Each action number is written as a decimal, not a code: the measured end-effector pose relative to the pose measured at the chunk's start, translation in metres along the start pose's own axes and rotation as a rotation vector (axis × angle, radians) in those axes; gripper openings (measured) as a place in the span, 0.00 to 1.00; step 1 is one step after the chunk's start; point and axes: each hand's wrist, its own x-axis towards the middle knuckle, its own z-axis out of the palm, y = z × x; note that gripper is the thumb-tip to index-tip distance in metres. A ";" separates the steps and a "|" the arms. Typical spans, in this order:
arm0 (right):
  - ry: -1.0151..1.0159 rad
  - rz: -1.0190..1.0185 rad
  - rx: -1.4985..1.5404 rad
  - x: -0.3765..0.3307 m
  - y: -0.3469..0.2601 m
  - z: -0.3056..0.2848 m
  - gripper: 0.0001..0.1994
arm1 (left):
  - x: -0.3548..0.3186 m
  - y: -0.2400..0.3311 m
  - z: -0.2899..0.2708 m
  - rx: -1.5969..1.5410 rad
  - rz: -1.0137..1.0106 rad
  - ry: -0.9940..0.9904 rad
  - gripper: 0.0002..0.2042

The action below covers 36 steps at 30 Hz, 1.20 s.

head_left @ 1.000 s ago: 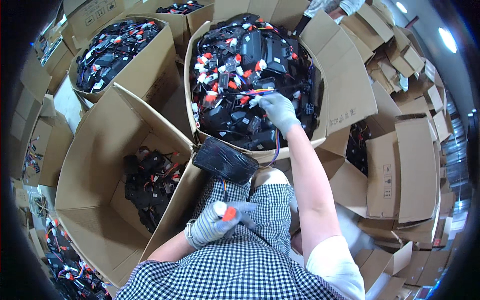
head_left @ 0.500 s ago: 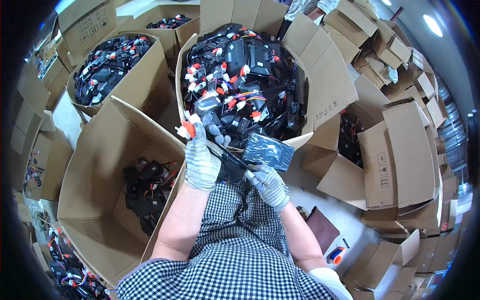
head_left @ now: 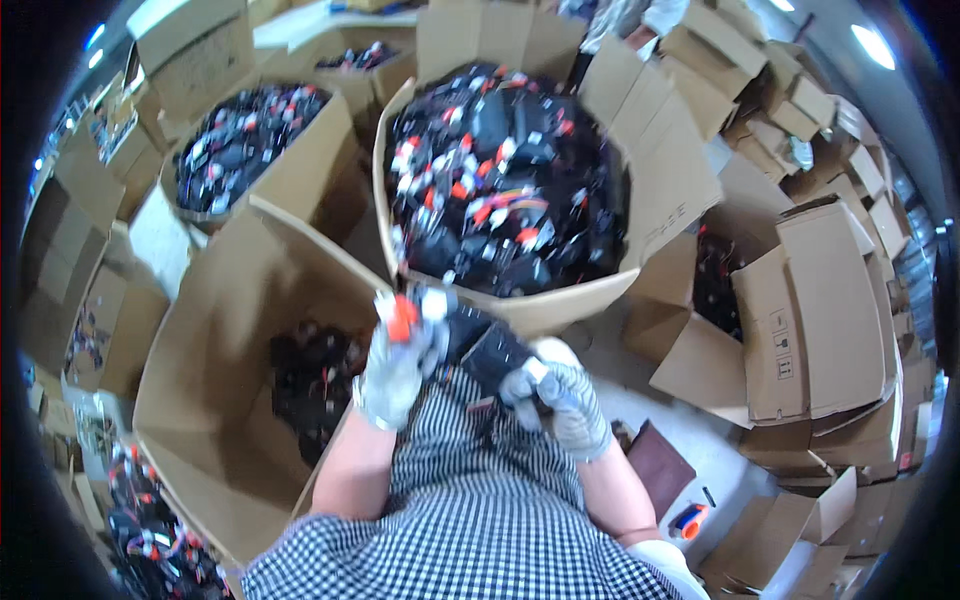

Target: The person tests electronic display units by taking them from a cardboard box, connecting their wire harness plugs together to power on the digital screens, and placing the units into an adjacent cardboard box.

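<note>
In front of my apron, between both hands, is a black box-shaped electronic module (head_left: 497, 356), blurred by motion. My left hand (head_left: 392, 372), in a pale glove, is closed around its left end, where a red-and-white plug connector (head_left: 402, 318) sticks up above the fingers. My right hand (head_left: 562, 402), in a striped glove, is closed at the module's right end, with a small white piece (head_left: 536, 370) at its fingertips. Just beyond the hands stands a cardboard box (head_left: 580, 300) heaped with black modules, wires and red and white connectors (head_left: 500, 190).
A deep open carton (head_left: 200, 400) on the left has a few black parts (head_left: 315, 380) at the bottom. Another full carton (head_left: 300, 150) stands at the far left. Several cartons (head_left: 820, 310) crowd the right. An orange-and-blue tape roll (head_left: 688, 521) lies on the floor beside a brown panel (head_left: 655, 470).
The module has turned and come closer to my body, away from the full box's rim. Both hands have moved lower in view, and the whole scene has shifted slightly right.
</note>
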 end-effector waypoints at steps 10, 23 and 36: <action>-0.147 -0.047 -1.171 0.007 -0.042 0.012 0.12 | -0.035 0.005 -0.002 0.341 -0.224 -0.391 0.15; -0.416 0.010 -0.704 -0.014 -0.014 -0.024 0.10 | -0.042 -0.022 0.000 0.350 -0.261 -0.549 0.16; -0.299 -0.002 -0.688 -0.022 0.009 -0.001 0.12 | -0.056 -0.026 -0.017 0.284 -0.411 -0.531 0.17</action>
